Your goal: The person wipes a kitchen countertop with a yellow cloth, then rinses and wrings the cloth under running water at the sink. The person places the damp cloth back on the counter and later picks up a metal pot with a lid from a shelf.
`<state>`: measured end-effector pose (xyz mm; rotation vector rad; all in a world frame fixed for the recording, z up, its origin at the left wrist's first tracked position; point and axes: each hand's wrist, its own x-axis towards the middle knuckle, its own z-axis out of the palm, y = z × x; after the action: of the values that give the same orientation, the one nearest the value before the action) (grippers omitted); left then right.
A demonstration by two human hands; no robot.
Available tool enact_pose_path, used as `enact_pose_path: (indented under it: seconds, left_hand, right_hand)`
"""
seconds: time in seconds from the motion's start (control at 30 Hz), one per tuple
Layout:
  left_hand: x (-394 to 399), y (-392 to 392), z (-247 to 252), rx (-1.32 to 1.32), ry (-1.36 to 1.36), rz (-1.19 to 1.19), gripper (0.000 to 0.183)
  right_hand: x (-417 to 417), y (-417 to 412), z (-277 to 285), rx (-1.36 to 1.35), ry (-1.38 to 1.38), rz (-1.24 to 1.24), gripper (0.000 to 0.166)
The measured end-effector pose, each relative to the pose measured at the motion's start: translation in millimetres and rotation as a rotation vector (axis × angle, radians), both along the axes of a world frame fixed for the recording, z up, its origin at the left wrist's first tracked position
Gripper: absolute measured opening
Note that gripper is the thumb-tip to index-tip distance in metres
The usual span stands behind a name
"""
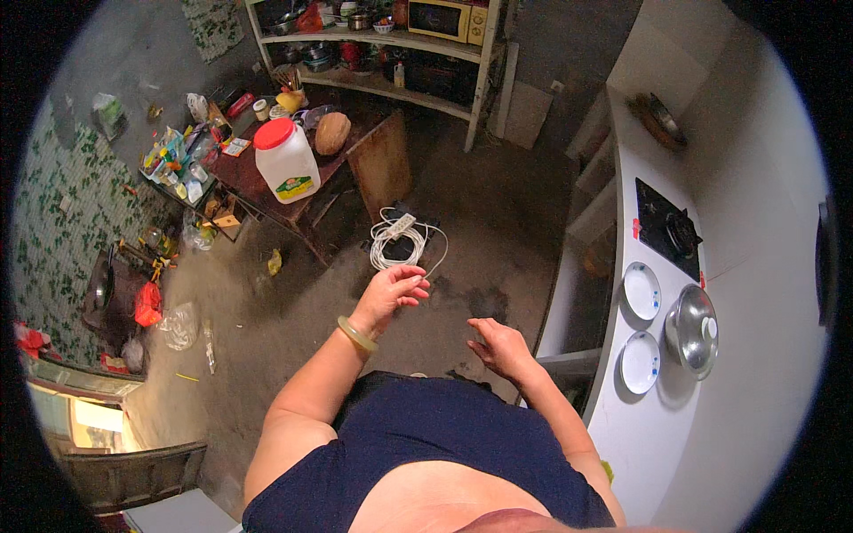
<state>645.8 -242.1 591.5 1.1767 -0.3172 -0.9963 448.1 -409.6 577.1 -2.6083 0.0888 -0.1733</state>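
Raised before my body, my left hand [394, 293] has loosely bent fingers and no object visible in it. A pale bangle [358, 334] circles that wrist. Just beyond the fingertips in the picture, a coiled white extension cord [381, 256] with its socket strip [402, 226] lies low on a dark object. My right hand [503, 348] hangs in the air over the floor, fingers stretched forward and thumb apart, also without anything in it. The two hands do not touch each other.
At the upper left, a dark wooden table [233, 166] bears a red-lidded plastic jar [288, 160] and a brown melon-like gourd [332, 133]. Along the right runs a white counter [616, 426] with a gas hob [666, 223], two plates [641, 291] and a lidded metal pot [690, 333]. Shelving [373, 83] stands behind.
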Motion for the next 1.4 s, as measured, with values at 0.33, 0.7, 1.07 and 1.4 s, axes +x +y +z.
enact_pose_path:
  seconds: [0.33, 0.7, 1.07, 1.4]
  left_hand:
    - [53.7, -73.6, -9.0, 0.021, 0.030, 0.082, 0.025]
    - [98.5, -216.3, 21.0, -0.011, -0.053, 0.322, 0.023]
    - [177.5, -317.8, 6.3, 0.062, -0.006, 0.237, 0.025]
    - [340.3, -421.2, -19.9, 0.012, -0.009, 0.251, 0.025]
  right_hand:
    - [83.3, -101.6, 1.9, -0.027, 0.093, 0.121, 0.038]
    - [180.2, -276.1, 15.6, -0.076, -0.025, 0.380, 0.041]
    - [266.7, -362.3, 3.9, 0.070, 0.055, 0.452, 0.042]
    - [412.0, -465.5, -3.2, 0.039, 0.146, 0.396, 0.035]
